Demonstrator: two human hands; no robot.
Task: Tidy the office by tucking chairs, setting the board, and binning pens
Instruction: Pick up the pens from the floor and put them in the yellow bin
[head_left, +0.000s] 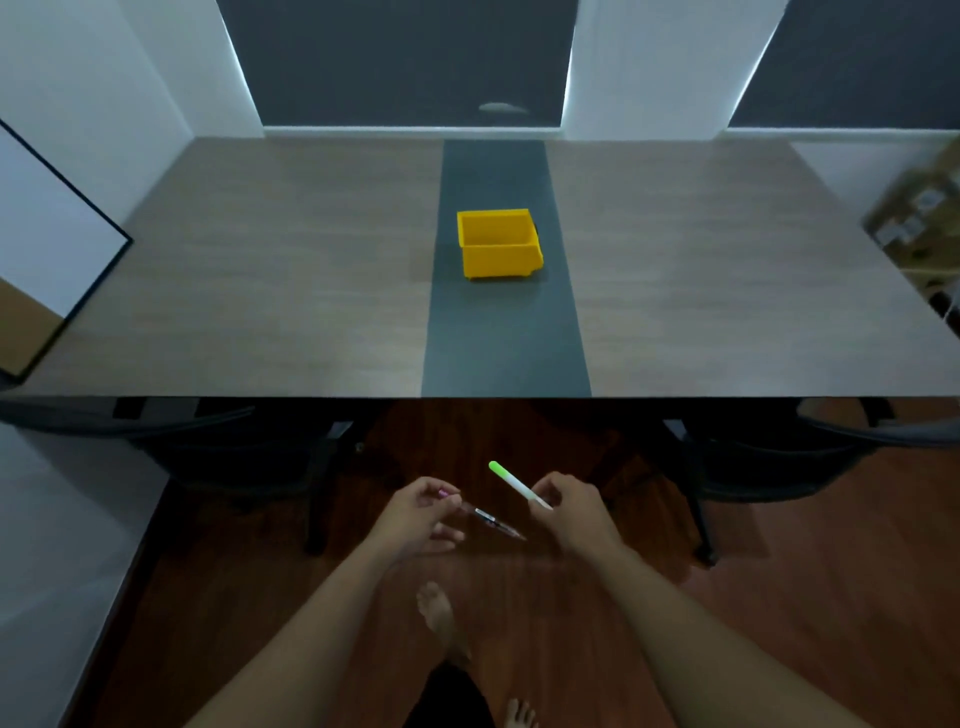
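A yellow bin (497, 243) stands open-topped on the dark centre strip of the wooden table (260, 291). In front of the table's near edge, above the floor, my left hand (423, 517) pinches a dark clear pen (493, 522) that points right and down. My right hand (569, 506) grips a white pen with a green cap (514, 482), its cap tilted up and to the left. Two dark office chairs, left (223, 452) and right (769, 457), sit tucked under the table. A white board with a black frame (47, 239) leans at the far left.
Brown wooden floor (779, 597) lies below me, with my bare feet (441, 618) on it. Cardboard boxes (919, 218) are piled beyond the table's right end. Dark window blinds line the wall behind the table.
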